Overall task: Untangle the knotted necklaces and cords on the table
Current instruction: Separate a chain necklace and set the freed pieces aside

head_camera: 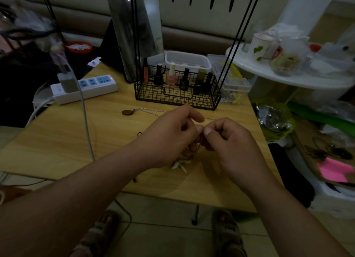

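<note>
A small table (57, 141) with a pale, yellowish wood-grain top stands on a tiled floor (163, 237) in a dim, crowded room, with a padded bench or sofa back running along the wall behind it. At the table's far edge sits a black wire basket (176, 98) of crossed rods holding upright glossy nail polish bottles (170, 76), with a white plastic tray (187, 62) and a tall rounded mirror (134, 32) behind it. To the left lies a white power strip (86, 87) with blue sockets, a grey charger (67, 82) plugged into it and its pale cable (86, 122) trailing across the wood and off the near edge. A round white shelf (288, 76) crowded with cups and wrappings stands to the right. Over the middle of the table, the left hand (167, 139) and the right hand (230, 147) meet, each with fingers curled and thumb and forefinger pinching the tangle of cords (197, 143) held between them just above the surface. In the poor light the strands there look thin and brownish, though how they cross cannot be made out. White, pointed shell-like pieces (179, 165) hang from the tangle onto the wood beneath the left hand. A fine silver chain (146, 110) lies flat on the table beyond the left hand, ending in a flat, round brown pendant (127, 112).
</note>
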Available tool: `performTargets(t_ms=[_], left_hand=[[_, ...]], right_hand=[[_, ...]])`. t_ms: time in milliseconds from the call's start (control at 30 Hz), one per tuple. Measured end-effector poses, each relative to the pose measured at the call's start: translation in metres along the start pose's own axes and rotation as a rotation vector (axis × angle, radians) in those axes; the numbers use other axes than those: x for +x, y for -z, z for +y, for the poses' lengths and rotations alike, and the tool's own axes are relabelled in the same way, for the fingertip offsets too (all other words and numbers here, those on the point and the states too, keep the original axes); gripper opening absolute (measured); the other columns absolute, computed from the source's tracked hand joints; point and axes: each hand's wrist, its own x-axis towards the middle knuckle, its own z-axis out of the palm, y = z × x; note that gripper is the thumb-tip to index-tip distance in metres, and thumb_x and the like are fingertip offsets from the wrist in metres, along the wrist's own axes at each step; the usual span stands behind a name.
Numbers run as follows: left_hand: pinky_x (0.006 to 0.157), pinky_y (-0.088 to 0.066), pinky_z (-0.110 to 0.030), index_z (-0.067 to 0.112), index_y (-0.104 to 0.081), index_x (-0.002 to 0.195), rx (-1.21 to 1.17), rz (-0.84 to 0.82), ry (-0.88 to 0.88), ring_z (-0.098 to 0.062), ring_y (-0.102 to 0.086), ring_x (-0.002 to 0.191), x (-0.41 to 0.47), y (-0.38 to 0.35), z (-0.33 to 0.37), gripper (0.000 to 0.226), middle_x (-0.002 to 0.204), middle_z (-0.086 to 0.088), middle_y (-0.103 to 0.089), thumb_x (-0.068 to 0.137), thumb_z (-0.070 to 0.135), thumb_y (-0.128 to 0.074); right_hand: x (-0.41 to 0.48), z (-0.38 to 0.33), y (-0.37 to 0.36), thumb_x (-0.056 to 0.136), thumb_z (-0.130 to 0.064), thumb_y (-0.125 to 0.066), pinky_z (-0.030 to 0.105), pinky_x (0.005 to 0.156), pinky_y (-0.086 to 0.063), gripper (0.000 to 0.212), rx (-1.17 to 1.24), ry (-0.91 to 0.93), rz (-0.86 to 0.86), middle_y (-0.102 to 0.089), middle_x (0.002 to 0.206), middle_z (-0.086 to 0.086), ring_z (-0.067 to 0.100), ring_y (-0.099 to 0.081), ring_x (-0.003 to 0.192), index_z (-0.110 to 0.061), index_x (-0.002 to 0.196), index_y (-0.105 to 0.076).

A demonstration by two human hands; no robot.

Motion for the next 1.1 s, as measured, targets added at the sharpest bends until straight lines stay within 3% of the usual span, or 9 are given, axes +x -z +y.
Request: performTargets(t_ms=[133,233,400,467,567,700,800,967,1100], left_hand=[[0.057,-0.056,-0.025,0.019,-0.067,0.1,0.164,0.044,-0.129,-0.01,-0.068,0.067,-0.002,-0.001,-0.002,0.004,0.08,0.001,-0.071,0.101,0.016,-0.065],[0.059,-0.053,-0.027,0.018,-0.063,0.095,0.239,0.077,-0.208,-0.012,-0.066,0.072,-0.003,-0.002,-0.004,0.006,0.079,0.002,-0.069,0.1,0.017,-0.066],[0.061,-0.048,-0.033,0.02,-0.058,0.089,0.337,0.109,-0.26,-0.016,-0.059,0.08,-0.001,-0.001,-0.006,0.012,0.085,0.005,-0.061,0.096,0.02,-0.068],[0.062,-0.047,-0.026,0.02,-0.058,0.088,0.297,0.078,-0.232,-0.015,-0.06,0.08,0.0,0.002,-0.005,0.014,0.087,0.004,-0.062,0.096,0.019,-0.07],[0.069,-0.054,-0.024,0.017,-0.063,0.095,0.158,-0.021,-0.108,-0.011,-0.067,0.084,0.001,0.01,0.001,0.007,0.09,0.0,-0.071,0.098,0.02,-0.069],[0.076,-0.056,-0.022,0.008,-0.061,0.102,-0.164,-0.149,0.096,-0.018,-0.07,0.086,0.001,0.019,0.007,0.008,0.085,-0.008,-0.073,0.104,0.015,-0.059],[0.074,-0.055,-0.029,0.008,-0.06,0.104,-0.297,-0.173,0.161,-0.02,-0.066,0.076,0.002,0.02,0.008,0.006,0.075,-0.002,-0.065,0.105,0.01,-0.055],[0.064,-0.05,-0.031,0.011,-0.065,0.109,-0.116,-0.164,0.162,-0.02,-0.05,0.066,-0.001,0.016,0.012,0.015,0.074,0.001,-0.062,0.104,0.025,-0.061],[0.059,-0.044,-0.032,0.015,-0.07,0.103,0.01,-0.161,0.125,-0.015,-0.048,0.064,-0.001,0.017,0.016,0.018,0.068,0.007,-0.058,0.103,0.031,-0.062]], right_hand=[[0.0,-0.001,0.003,0.101,-0.023,-0.063,0.038,0.087,-0.06,0.011,0.131,-0.033,-0.027,-0.077,0.092,-0.002,0.011,-0.073,0.089,-0.02,0.096,-0.072],[-0.001,-0.002,0.004,0.103,-0.024,-0.061,0.034,0.089,-0.059,0.014,0.209,-0.055,-0.059,-0.078,0.096,0.001,0.013,-0.074,0.094,-0.016,0.101,-0.072],[0.001,0.001,0.002,0.101,-0.023,-0.061,0.046,0.097,-0.057,0.018,0.307,-0.123,-0.164,-0.077,0.101,0.009,0.027,-0.072,0.101,-0.008,0.108,-0.069],[0.002,0.002,0.003,0.1,-0.022,-0.061,0.044,0.096,-0.056,0.019,0.363,-0.135,-0.21,-0.076,0.1,0.013,0.031,-0.071,0.099,-0.005,0.106,-0.067],[0.005,0.0,0.007,0.102,-0.019,-0.056,0.033,0.086,-0.057,0.016,0.48,-0.167,-0.255,-0.071,0.086,0.005,0.02,-0.069,0.087,-0.007,0.097,-0.065],[0.008,-0.001,0.013,0.104,-0.017,-0.052,0.039,0.079,-0.05,0.014,0.641,-0.263,-0.277,-0.054,0.071,0.002,0.016,-0.057,0.065,-0.01,0.096,-0.061],[0.008,-0.004,0.016,0.106,-0.016,-0.049,0.028,0.058,-0.047,0.016,0.62,-0.284,-0.291,-0.051,0.07,0.001,0.012,-0.048,0.058,-0.011,0.1,-0.063],[0.007,-0.007,0.019,0.106,-0.01,-0.044,0.025,0.052,-0.037,0.02,0.532,-0.215,-0.302,-0.061,0.076,0.004,0.011,-0.046,0.058,-0.009,0.109,-0.064],[0.01,-0.008,0.023,0.106,-0.006,-0.037,0.026,0.052,-0.041,0.025,0.573,-0.209,-0.307,-0.067,0.079,0.01,0.016,-0.052,0.06,-0.007,0.115,-0.06]])
